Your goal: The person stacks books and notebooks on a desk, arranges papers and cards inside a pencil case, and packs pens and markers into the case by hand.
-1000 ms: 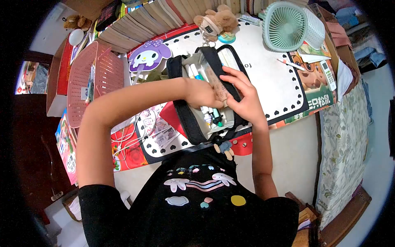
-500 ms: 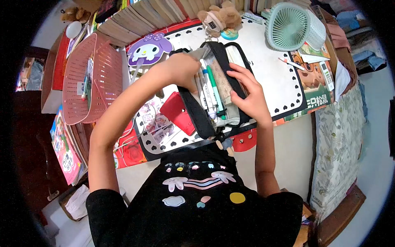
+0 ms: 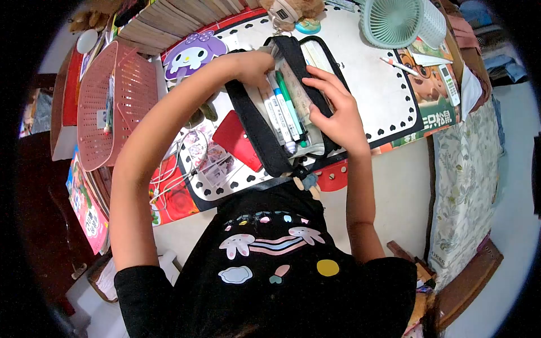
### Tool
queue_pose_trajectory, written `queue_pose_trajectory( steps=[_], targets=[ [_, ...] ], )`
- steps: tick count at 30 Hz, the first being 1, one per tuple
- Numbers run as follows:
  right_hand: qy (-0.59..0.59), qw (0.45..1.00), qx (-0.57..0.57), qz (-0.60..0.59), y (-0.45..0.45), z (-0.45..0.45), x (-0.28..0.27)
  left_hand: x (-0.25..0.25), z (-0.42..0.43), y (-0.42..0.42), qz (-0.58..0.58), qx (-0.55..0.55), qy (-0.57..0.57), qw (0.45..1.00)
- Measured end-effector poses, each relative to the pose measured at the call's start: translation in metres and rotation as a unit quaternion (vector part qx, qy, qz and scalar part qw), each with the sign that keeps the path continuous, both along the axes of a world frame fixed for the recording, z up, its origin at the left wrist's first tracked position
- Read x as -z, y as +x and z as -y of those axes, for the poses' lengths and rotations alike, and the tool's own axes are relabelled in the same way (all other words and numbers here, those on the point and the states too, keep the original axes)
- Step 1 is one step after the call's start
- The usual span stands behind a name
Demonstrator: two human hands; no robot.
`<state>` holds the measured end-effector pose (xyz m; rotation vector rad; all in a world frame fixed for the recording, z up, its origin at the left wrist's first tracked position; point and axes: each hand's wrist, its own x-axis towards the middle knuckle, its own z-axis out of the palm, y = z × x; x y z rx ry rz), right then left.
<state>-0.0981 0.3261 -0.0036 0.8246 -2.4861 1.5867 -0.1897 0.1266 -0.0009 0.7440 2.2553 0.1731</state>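
Observation:
A black pencil case lies unzipped on the desk in front of me, with several markers inside. Among these are a green-capped marker and a white marker with a blue band. My left hand reaches into the far end of the case, its fingers curled down and partly hidden; what they hold, if anything, I cannot make out. Resting on the right side of the case, my right hand has its fingers stretched and apart. A red pouch-like item lies just left of the case.
At the left stands a pink basket, near a purple cartoon-shaped item. White cables trail over the left front of the desk. A green fan-like item, a pen and a remote-like white device are at the right.
The view has shifted slightly, so the desk items sit higher and mostly further left. My left hand stays at the far end of the case; my right hand stays on its right side.

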Motion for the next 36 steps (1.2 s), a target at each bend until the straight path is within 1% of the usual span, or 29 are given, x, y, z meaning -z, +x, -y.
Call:
queue_pose_trajectory(
  steps=[2,3,5,6,8,9,11,12,14,15,17,18,19,20,21,22,23,25,26,27,28,29,30,31,32,34,35,36],
  targets=[
    [-0.005,1.000,0.004,0.006,0.002,0.001,-0.002,0.005,0.003,-0.002,-0.035,-0.041,0.032,0.998],
    [-0.009,1.000,0.001,0.026,0.003,0.003,-0.005,0.018,0.007,-0.008,-0.033,-0.038,0.030,0.998],
    [-0.013,0.999,0.000,0.045,0.002,0.003,-0.006,0.049,0.015,-0.023,-0.041,-0.044,0.119,0.991],
    [-0.013,0.999,0.002,0.046,0.002,0.003,-0.005,0.043,0.013,-0.024,-0.041,-0.043,0.119,0.991],
    [-0.014,0.999,0.004,0.049,0.002,0.002,-0.003,0.026,0.008,-0.020,0.037,-0.116,0.131,0.984],
    [-0.013,0.999,0.007,0.040,0.001,0.001,-0.002,0.027,0.008,-0.017,0.039,-0.117,0.130,0.984],
    [-0.014,0.999,0.010,0.031,0.000,0.000,0.001,0.028,0.010,-0.016,0.103,-0.217,0.171,0.956],
    [-0.016,0.999,0.007,0.034,0.000,0.000,0.001,0.030,0.011,-0.016,0.104,-0.216,0.169,0.956],
    [-0.018,0.999,0.005,0.035,-0.001,-0.001,0.002,0.033,0.011,-0.019,0.031,-0.143,0.143,0.979],
    [-0.029,0.999,0.004,0.040,-0.002,-0.001,0.003,0.031,0.011,-0.019,0.030,-0.142,0.143,0.979],
    [-0.040,0.998,0.002,0.046,-0.001,-0.003,0.002,0.029,0.011,-0.014,0.045,-0.183,0.187,0.964],
    [-0.033,0.998,0.008,0.059,-0.001,-0.004,0.001,0.023,0.012,-0.010,-0.007,-0.128,0.198,0.972],
    [-0.027,0.997,0.013,0.070,0.000,-0.005,-0.001,0.007,0.010,-0.002,-0.062,-0.073,0.208,0.974],
    [-0.028,0.997,0.008,0.065,0.001,-0.005,-0.004,-0.008,0.006,0.015,-0.129,-0.059,0.205,0.968],
    [0.008,0.998,0.024,0.052,0.004,-0.005,-0.008,-0.044,-0.004,0.035,-0.124,-0.050,0.147,0.980],
    [0.046,0.998,0.035,0.036,0.006,-0.006,-0.014,-0.045,0.001,0.048,-0.204,0.019,0.231,0.951],
    [0.064,0.997,0.017,0.039,0.008,-0.006,-0.024,-0.054,0.004,0.067,-0.257,0.048,0.279,0.924],
    [0.116,0.991,0.064,0.016,0.018,-0.003,-0.026,-0.053,0.006,0.099,-0.219,0.023,0.339,0.915],
    [0.159,0.984,0.076,-0.009,0.021,0.001,-0.032,-0.043,0.005,0.114,-0.300,0.019,0.364,0.881],
    [0.159,0.984,0.084,-0.004,0.025,0.005,-0.037,-0.038,0.006,0.121,-0.383,0.079,0.366,0.844],
    [0.118,0.991,0.057,-0.002,0.026,0.008,-0.041,-0.036,0.006,0.125,-0.430,0.081,0.408,0.801],
    [0.056,0.998,0.029,-0.010,0.027,0.012,-0.039,-0.038,0.009,0.134,-0.432,0.079,0.432,0.787],
    [-0.027,0.999,0.012,-0.011,0.030,0.020,-0.037,-0.044,0.017,0.144,-0.462,0.061,0.443,0.766],
    [-0.043,0.999,0.008,-0.020,0.033,0.027,-0.040,-0.051,0.025,0.149,-0.490,0.049,0.456,0.741],
    [-0.042,0.999,-0.001,-0.032,0.034,0.033,-0.044,-0.058,0.037,0.153,-0.505,0.041,0.447,0.737],
    [-0.052,0.998,-0.020,-0.034,0.034,0.044,-0.049,-0.067,0.067,0.172,-0.592,-0.053,0.447,0.668],
    [-0.064,0.997,-0.029,-0.007,0.032,0.048,-0.055,-0.072,0.085,0.183,-0.615,-0.086,0.404,0.672],
    [-0.047,0.997,-0.057,-0.002,0.028,0.050,-0.060,-0.077,0.103,0.191,-0.626,-0.157,0.379,0.664]
  ],
)
